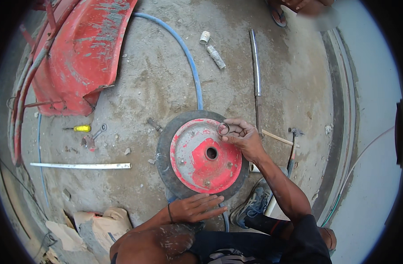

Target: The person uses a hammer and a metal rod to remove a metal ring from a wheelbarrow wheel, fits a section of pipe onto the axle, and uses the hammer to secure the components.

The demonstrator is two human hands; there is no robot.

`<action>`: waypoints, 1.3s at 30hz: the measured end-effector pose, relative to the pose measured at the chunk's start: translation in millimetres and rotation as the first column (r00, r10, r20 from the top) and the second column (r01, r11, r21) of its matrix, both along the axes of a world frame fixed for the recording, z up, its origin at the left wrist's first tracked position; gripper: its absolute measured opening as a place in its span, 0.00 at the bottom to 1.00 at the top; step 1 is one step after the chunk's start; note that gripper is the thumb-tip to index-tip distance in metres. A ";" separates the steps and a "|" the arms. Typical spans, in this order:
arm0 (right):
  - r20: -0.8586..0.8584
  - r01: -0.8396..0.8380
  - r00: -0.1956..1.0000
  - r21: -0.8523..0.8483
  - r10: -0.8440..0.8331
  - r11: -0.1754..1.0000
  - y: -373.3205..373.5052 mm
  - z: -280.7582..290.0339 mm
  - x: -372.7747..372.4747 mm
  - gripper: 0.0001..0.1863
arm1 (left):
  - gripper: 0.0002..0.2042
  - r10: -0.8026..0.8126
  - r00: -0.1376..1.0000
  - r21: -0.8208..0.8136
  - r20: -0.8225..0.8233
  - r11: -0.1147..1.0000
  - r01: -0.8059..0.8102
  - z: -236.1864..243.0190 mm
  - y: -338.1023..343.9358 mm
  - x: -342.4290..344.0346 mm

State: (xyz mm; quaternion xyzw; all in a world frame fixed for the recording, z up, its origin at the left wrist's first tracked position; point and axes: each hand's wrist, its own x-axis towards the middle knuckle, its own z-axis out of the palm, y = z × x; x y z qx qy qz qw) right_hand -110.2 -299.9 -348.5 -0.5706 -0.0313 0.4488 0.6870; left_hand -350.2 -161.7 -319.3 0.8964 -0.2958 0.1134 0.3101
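A wheel with a worn red rim and a black tyre lies flat on the ground in front of me, a round hole at its hub. Over the rim's far right part, my right hand pinches a small metal ring between thumb and fingers. I cannot tell whether the ring touches the rim. My left hand rests against the tyre's near edge, its fingers stretched out and holding nothing.
A red wheelbarrow tray stands at the far left. Around the wheel lie a blue hose, a white pipe, a yellow-handled screwdriver, a spanner, a metal tube and a hammer. Another person's foot shows far right.
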 end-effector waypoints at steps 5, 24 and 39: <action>0.069 0.083 0.994 0.027 -0.085 0.996 -9.6 -7.4 -4.7 0.27 | 0.23 0.005 0.999 -0.019 -0.040 1.000 -0.006 3.2 -1.8 2.3; 0.194 0.047 0.981 -0.078 -0.031 0.996 -10.4 0.1 -9.1 0.24 | 0.22 0.013 0.998 0.019 -0.056 1.000 -0.012 3.0 -3.7 1.8; 0.189 -0.030 0.981 -0.103 0.049 0.994 -14.7 -9.3 -30.5 0.23 | 0.24 0.045 0.989 0.082 -0.141 0.996 -0.034 -29.6 9.5 -22.8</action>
